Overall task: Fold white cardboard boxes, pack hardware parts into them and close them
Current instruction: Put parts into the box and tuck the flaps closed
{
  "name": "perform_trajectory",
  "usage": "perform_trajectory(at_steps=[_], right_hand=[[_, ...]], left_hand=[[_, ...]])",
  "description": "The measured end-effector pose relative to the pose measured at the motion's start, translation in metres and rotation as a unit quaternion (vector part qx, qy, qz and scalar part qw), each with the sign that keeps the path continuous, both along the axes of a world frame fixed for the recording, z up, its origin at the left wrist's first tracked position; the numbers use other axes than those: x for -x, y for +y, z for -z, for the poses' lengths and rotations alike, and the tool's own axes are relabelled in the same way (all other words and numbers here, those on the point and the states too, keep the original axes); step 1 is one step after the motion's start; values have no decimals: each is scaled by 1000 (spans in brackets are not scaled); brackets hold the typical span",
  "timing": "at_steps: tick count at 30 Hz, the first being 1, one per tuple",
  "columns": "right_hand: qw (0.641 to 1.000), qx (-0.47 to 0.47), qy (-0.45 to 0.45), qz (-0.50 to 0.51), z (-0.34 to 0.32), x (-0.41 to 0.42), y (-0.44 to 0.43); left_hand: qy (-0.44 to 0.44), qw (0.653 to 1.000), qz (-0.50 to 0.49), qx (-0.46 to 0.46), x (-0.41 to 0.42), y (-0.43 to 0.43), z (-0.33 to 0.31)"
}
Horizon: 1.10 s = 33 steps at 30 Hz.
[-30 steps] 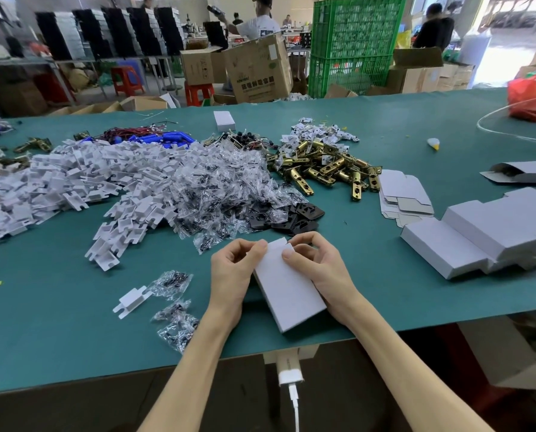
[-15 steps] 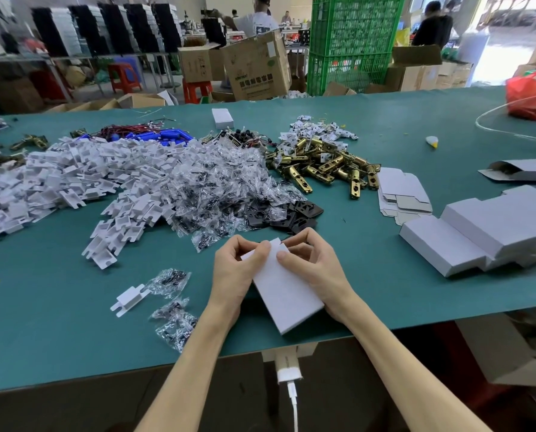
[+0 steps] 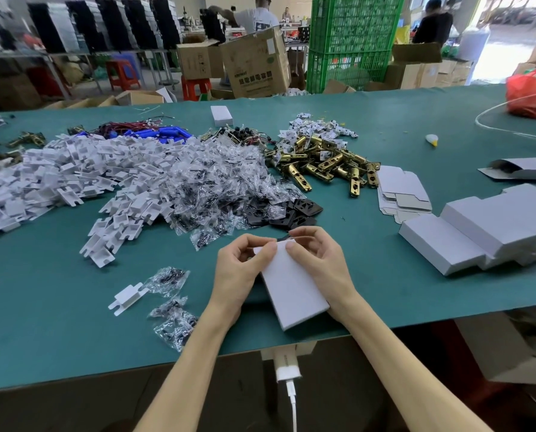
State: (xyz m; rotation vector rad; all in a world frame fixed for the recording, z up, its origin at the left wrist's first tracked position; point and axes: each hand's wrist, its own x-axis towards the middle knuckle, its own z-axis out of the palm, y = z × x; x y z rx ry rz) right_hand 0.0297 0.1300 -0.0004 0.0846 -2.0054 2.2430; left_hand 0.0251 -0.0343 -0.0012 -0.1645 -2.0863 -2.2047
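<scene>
A small white cardboard box (image 3: 293,288) lies slanted on the green table (image 3: 42,322) near its front edge. My left hand (image 3: 240,272) and my right hand (image 3: 319,260) both pinch its far end, thumbs on top of the flap. Behind the hands lie black plates (image 3: 294,212), a heap of clear bags of screws (image 3: 216,185), white plastic parts (image 3: 73,179) and brass latches (image 3: 322,163). A white part (image 3: 126,299) and a few screw bags (image 3: 173,307) lie loose left of my left wrist.
Flat box blanks (image 3: 400,191) and a row of closed white boxes (image 3: 485,226) sit to the right. One open box (image 3: 522,169) and a red bag (image 3: 531,92) lie farther right. A charger with cable (image 3: 287,366) hangs at the table's front edge.
The box has been turned slightly and my fingers have shifted along its far flap, thumbs now closer together on top.
</scene>
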Motion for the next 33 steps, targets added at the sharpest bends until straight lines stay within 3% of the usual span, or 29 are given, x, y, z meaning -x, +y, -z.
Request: perform_trajectory(at_steps=[33], right_hand=[[997,28,-43,62,1,1,2]], left_hand=[[-4,1000,19,-20,1,3,4]])
